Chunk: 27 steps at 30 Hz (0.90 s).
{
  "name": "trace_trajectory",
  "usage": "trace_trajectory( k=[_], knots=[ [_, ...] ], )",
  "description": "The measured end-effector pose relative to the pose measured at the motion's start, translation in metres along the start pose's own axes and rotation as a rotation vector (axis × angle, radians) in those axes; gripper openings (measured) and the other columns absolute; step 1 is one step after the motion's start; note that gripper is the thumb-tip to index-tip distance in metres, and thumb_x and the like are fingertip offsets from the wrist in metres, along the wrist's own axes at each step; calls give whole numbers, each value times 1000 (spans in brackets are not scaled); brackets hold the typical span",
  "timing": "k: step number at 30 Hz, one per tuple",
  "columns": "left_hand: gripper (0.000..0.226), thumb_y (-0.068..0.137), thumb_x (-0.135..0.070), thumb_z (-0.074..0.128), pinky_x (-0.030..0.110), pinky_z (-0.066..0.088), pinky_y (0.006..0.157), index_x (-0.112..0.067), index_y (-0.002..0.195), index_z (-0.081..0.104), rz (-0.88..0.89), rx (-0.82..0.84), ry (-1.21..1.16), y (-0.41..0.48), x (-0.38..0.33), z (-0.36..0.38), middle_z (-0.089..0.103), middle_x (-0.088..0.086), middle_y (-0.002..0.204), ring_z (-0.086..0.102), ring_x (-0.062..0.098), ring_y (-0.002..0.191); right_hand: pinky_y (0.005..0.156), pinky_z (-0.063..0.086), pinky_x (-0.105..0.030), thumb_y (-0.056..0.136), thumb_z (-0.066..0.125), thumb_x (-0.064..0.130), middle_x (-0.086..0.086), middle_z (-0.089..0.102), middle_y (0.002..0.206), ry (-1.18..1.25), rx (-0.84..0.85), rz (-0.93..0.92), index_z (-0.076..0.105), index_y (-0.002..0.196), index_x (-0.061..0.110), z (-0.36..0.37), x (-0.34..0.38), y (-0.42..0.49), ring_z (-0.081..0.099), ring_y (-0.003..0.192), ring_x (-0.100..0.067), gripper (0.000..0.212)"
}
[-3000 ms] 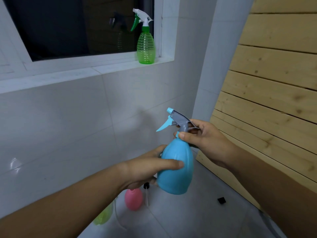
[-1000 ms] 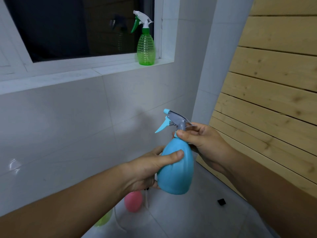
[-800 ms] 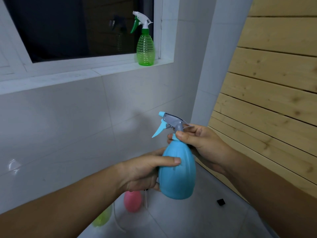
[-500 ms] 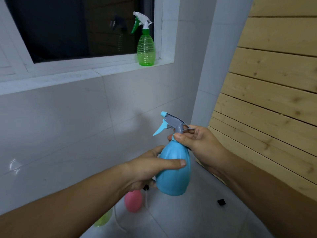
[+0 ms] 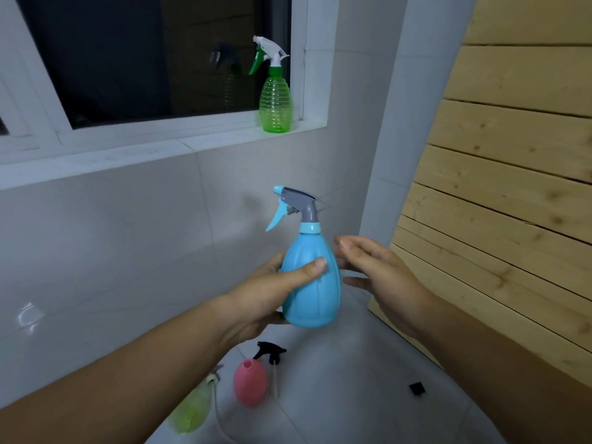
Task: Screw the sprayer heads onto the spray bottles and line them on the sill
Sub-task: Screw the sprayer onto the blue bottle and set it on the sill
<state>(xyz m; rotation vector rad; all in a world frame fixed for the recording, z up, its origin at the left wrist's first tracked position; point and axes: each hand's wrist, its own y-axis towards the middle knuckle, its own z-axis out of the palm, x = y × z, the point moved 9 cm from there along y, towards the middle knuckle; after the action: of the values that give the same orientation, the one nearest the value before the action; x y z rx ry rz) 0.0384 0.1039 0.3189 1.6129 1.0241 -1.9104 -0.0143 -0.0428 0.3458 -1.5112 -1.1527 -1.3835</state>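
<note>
We hold one opaque blue ribbed plastic spray bottle (image 5: 312,283) upright in mid-air in front of the tiled wall, its grey-and-blue sprayer head (image 5: 296,205) seated on the neck, our left hand (image 5: 272,293) wrapped around its belly in a closed grip, while our right hand (image 5: 381,277), which half a second ago pinched the collar, now hangs open just beside the bottle, holding nothing. We count four bottles: this one, one clear green ridged bottle with a white-and-green sprayer (image 5: 275,100) standing at the right end of the white window sill (image 5: 160,149), and, on the floor (image 5: 352,395) below, one headless pink bottle (image 5: 250,381) and one yellow-green bottle (image 5: 192,411), plus one loose black sprayer head (image 5: 269,351) by the pink one. No label or writing is readable on any of them.
</note>
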Motion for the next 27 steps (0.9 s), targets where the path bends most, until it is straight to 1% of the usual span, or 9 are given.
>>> trace_trajectory(
  k=[3,7,10,11,13,15,20,24,27],
  knots=[
    [35,88,-49,71,39,62,78,-37,121,70,-16,-36,-52,4,-8,-10,80,-3,115,75,19,107,94,53,-27,97,50,40,8,70,121,-61,69,-53,60,128,29,17,6,0,65,114,-5,35],
    [38,95,-32,58,44,59,87,-25,132,66,19,-49,-129,12,-36,-30,74,6,129,69,23,120,88,49,-10,84,54,49,7,57,135,-87,99,-149,41,146,34,36,32,16,62,114,2,66],
    [32,99,-28,56,41,60,84,-27,129,66,149,-108,-53,20,-77,-52,75,0,125,71,17,110,81,40,3,87,59,48,-2,46,131,-242,30,-205,34,150,38,40,58,50,54,115,-5,68],
    [30,99,-29,58,41,59,84,-28,129,65,195,-137,-21,23,-93,-60,75,-1,123,72,16,107,83,41,2,87,61,49,-2,45,131,-242,28,-220,33,151,38,44,69,63,54,114,-6,70],
    [34,98,-31,63,38,57,90,-28,132,64,297,-205,51,33,-128,-81,74,-2,125,72,17,111,99,48,-17,80,63,64,2,49,138,-172,52,-247,33,151,39,54,91,93,57,117,-5,81],
    [45,94,-36,70,38,57,97,-27,137,61,391,-287,123,43,-162,-103,73,0,129,71,21,116,100,50,-30,88,56,60,7,55,137,-66,77,-267,34,150,34,66,114,120,60,114,-1,71],
    [70,88,-45,74,44,54,104,-21,148,47,436,-413,191,78,-215,-149,63,5,139,65,26,120,90,51,-31,99,40,52,1,57,137,35,62,-288,44,139,25,86,154,175,60,115,-11,49],
    [57,96,-40,68,45,52,108,-17,145,48,436,-458,207,107,-237,-178,59,8,141,61,25,123,89,49,-28,102,31,50,4,58,135,45,87,-286,43,143,27,101,169,215,59,117,-10,48],
    [53,96,-40,68,49,50,111,-19,142,51,462,-464,211,125,-246,-194,60,6,140,62,26,125,89,47,-26,102,32,49,8,62,121,30,82,-301,48,136,30,109,175,239,59,112,-9,42]
  ],
)
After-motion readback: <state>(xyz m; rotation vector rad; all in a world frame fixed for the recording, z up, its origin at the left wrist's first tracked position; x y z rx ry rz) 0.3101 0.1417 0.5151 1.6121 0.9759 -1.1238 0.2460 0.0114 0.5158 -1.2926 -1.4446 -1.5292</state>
